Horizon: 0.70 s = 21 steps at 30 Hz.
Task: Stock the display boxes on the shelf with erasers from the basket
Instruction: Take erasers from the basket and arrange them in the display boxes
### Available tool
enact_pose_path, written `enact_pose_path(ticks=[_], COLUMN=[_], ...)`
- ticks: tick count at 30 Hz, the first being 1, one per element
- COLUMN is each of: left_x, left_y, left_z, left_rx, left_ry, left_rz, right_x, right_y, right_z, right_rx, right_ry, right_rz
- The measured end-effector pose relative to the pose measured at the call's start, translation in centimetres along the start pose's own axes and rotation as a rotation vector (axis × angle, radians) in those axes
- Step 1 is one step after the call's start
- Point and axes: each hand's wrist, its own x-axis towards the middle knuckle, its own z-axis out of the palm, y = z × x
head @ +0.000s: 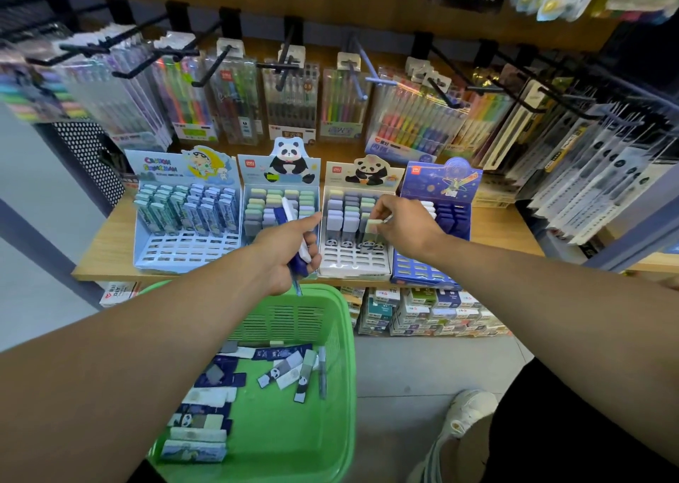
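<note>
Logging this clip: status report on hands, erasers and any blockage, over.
Left hand grips blue-and-white erasers. Right hand pinches pale green eraser over white panda display box. Green plastic basket part full. No blockage seen.

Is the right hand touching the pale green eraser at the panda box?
Touching. The head view shows the right hand pinching the pale green eraser between fingertips and thumb, over the panda display box.

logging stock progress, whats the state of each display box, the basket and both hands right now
light blue cartoon display box: rear rows filled, front slots empty
white panda display box: partly filled, front empty
dark blue space display box: mostly empty
green plastic basket: erasers left inside
left hand: holds blue-and-white erasers
right hand: pinches a pale eraser
</note>
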Motion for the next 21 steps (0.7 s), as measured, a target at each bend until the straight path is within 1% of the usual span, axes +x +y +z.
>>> enact_pose_path(ticks=[3, 7, 10, 15, 21], left_x=[-0.1, -0.2, -0.2, -0.2, -0.2], left_y=[0.1, 0.2, 0.3, 0.3, 0.2], left_z=[0.0, -0.1, -0.2, -0.5, -0.3], left_rx=[0.006, 0.028, 0.026, 0.017, 0.025], left_ry=[-0.028, -0.049, -0.068, -0.098, -0.099], left_rz=[-0.021, -0.038, -0.047, -0.060, -0.018], right_x=[0.3, 0.4, 0.5, 0.7, 1.1], right_y=[-0.1, -0.2, -0.2, -0.3, -0.1], right_z=[0.2, 0.4, 0.2, 0.1, 0.7], right_rx=[-0.002, -0.009, -0.030, -0.147, -0.276], right_ry=[0.006, -0.030, -0.007, 0.000, -0.035], right_rz=[-0.005, 0.000, 0.021, 0.015, 0.024])
